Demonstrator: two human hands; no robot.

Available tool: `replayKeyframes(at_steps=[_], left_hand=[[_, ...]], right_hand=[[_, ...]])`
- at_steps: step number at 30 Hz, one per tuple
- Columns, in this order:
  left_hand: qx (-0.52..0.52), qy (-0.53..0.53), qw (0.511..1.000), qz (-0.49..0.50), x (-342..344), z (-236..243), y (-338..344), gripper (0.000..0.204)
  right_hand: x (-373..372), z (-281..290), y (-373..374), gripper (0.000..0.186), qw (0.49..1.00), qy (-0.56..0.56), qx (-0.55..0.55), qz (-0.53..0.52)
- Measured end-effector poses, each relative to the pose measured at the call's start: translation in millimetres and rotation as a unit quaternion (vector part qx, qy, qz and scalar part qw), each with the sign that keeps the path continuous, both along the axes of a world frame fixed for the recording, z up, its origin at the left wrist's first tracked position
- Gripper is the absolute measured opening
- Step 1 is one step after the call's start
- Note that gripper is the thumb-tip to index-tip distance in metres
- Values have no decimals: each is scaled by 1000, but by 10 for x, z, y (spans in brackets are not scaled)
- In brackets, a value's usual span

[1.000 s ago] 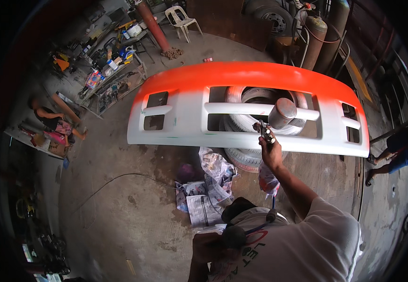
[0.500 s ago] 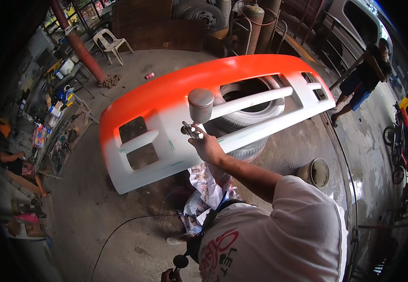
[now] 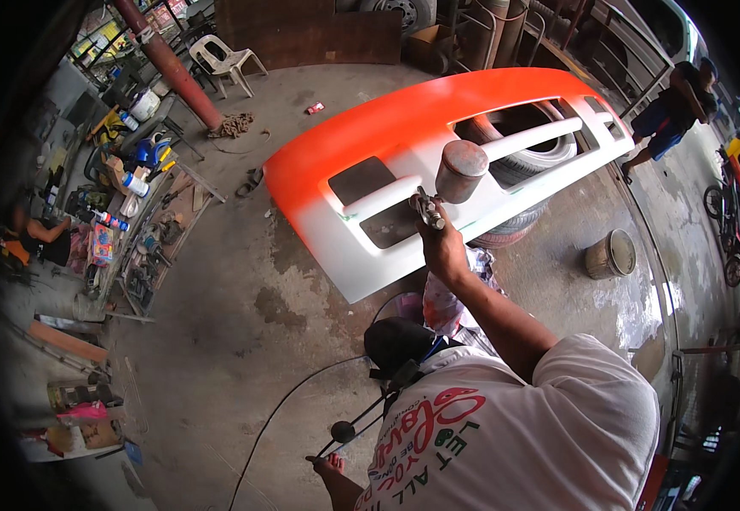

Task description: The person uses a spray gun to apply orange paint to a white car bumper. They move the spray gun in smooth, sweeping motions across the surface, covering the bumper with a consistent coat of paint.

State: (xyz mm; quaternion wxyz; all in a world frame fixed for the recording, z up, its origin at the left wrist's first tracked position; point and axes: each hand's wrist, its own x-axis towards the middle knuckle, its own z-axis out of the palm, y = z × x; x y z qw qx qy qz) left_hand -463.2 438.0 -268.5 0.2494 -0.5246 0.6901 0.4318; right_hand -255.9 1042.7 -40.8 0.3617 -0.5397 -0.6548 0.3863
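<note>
My right hand point(image 3: 444, 249) is closed round the handle of a spray gun point(image 3: 428, 209) with a dull metal cup point(image 3: 461, 172) on top. The gun stands over the near side of a car bumper point(image 3: 336, 164), close to one of its left openings. Bright orange paint covers the bumper's far edge and left end; the near part is white, with a soft blend between. Low at the picture's bottom, my left hand point(image 3: 329, 467) is partly hidden by my shirt. Its fingers are curled by a small red and white thing that I cannot make out.
Stacked tyres point(image 3: 519, 162) lie under the bumper. A bucket point(image 3: 611, 254) stands on the right; a dark hose point(image 3: 259, 426) crosses the floor. Left are a cluttered bench point(image 3: 153, 209), a plastic chair point(image 3: 227, 61) and a seated person point(image 3: 45, 238). Another person point(image 3: 672, 111) stands far right.
The view has swung left, so the bumper sits further right and higher in it. Relative to the bumper, my right hand has carried the spray gun left, from its middle towards the left openings.
</note>
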Motion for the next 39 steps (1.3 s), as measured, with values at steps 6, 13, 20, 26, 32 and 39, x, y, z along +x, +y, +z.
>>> replayKeyframes(at_steps=[6, 13, 20, 26, 32, 39], left_hand=[[30, 175, 984, 15, -1067, -138, 322, 77], [-52, 354, 933, 40, -2982, 212, 400, 79], [-26, 455, 886, -87, -4976, 466, 1126, 81], [-159, 418, 826, -343, -6377, 386, 1846, 86], [182, 475, 723, -467, -7159, 468, 2915, 73], [418, 218, 680, -561, -6173, 1477, 4226, 68]], right_hand=[[-1318, -28, -237, 59, 999, 34, 2, 21], [-2884, -289, -65, 65, 996, 27, -61, 54], [-3941, -493, -178, 64, 997, -9, -57, 50], [-4603, -498, -308, 63, 992, -2, -123, 14], [-4762, -549, -182, 58, 999, -27, -13, -29], [-3910, -658, 562, 45, 993, 39, 42, -102]])
